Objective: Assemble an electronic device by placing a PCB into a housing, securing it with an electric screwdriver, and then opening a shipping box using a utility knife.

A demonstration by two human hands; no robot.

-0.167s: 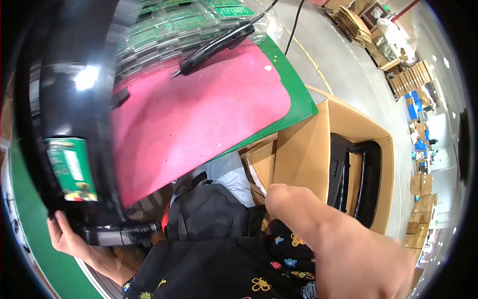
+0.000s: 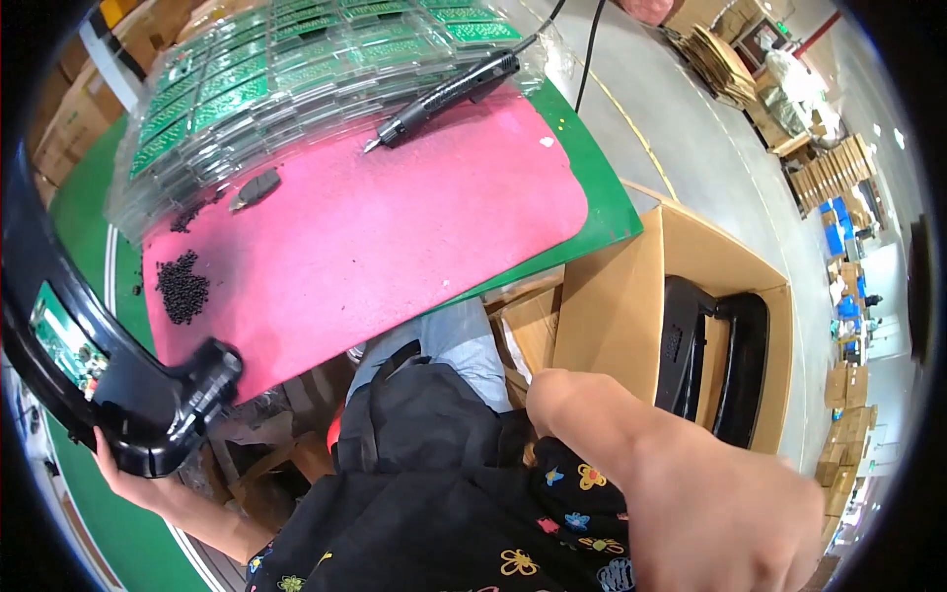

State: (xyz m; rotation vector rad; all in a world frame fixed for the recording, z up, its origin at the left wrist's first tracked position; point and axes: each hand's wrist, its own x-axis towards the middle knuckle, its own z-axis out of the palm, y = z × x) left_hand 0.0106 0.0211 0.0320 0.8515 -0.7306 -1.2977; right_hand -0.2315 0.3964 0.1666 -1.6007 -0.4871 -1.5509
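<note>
My left hand [image 2: 138, 483] grips the lower corner of a glossy black curved plastic housing [image 2: 133, 370], raised at the left of the mat. A green circuit board [image 2: 67, 340] sits in the housing's face, partly hidden by glare. Close to the camera at the lower right is my right hand [image 2: 730, 513], raised and blurred, with its fingers curled and cut off by the lower edge; what they hold, if anything, is hidden. On the pink mat [image 2: 395, 227] lie a pile of small black screws [image 2: 182, 288], a small dark grey piece [image 2: 258, 187] and a black electric screwdriver [image 2: 449, 99].
Stacked clear trays of green circuit boards [image 2: 286, 74] stand along the mat's far side. The mat lies on a green table [image 2: 602, 212]. An open cardboard box [image 2: 607, 306] at the right holds more black plastic housings [image 2: 745, 365]. A cable runs up from the screwdriver.
My left hand has swung the housing left and away from the mat, uncovering the screws and trays behind it. The right hand has stayed in nearly the same place.
</note>
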